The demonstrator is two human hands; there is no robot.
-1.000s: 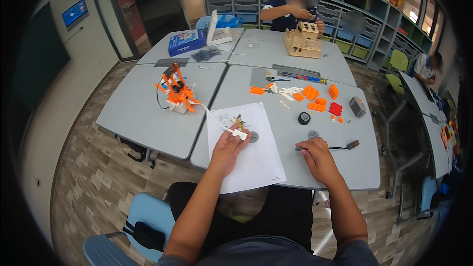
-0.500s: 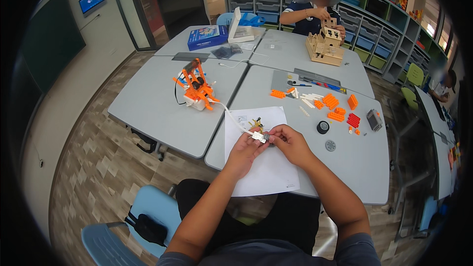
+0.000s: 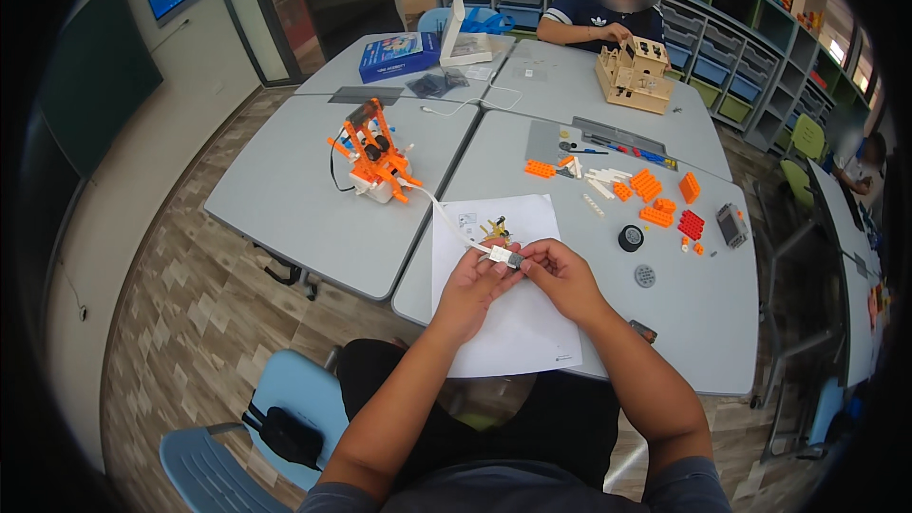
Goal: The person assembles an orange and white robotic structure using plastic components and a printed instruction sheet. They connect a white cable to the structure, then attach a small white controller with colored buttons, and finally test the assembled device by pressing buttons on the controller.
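Your left hand [image 3: 467,289] pinches the white connector [image 3: 500,254], your right hand [image 3: 564,279] the grey piece [image 3: 515,261], end to end over the sheet [image 3: 518,342]. You're apparently joining them; the next move likely calls for a straight, steady push.

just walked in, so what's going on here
The left hand holds a white block on a white cable leading toward an orange-and-white model. The right hand holds a small grey piece up to the block; whether they are joined is too small to tell. Both hands are over a printed sheet. Opposite, a co-worker's hand is at a wooden model.
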